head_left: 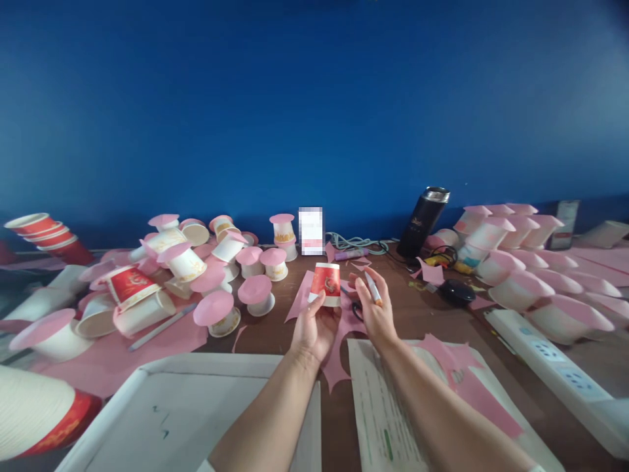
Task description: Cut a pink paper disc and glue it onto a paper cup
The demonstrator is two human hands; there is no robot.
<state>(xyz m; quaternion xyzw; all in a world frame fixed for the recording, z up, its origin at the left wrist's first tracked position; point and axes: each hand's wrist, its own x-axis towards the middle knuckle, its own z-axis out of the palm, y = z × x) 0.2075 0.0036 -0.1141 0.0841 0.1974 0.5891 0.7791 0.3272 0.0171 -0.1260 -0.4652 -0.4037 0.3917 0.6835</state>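
Observation:
My left hand (312, 331) grips a red and white paper cup (326, 283) standing upside down on a sheet of pink paper (339, 328) on the brown table (422, 314). My right hand (374, 308) holds a white marker with an orange tip (372, 288) just right of the cup. Scissors (354, 307) lie partly hidden under my right hand.
Many paper cups capped with pink paper discs (216, 308) crowd the left and right (515, 262) of the table. A stack of red cups (46, 236) lies far left. A black flask (422, 221), cables, a white power strip (550, 360), a white tray (162, 406) and printed paper (383, 406) lie nearby.

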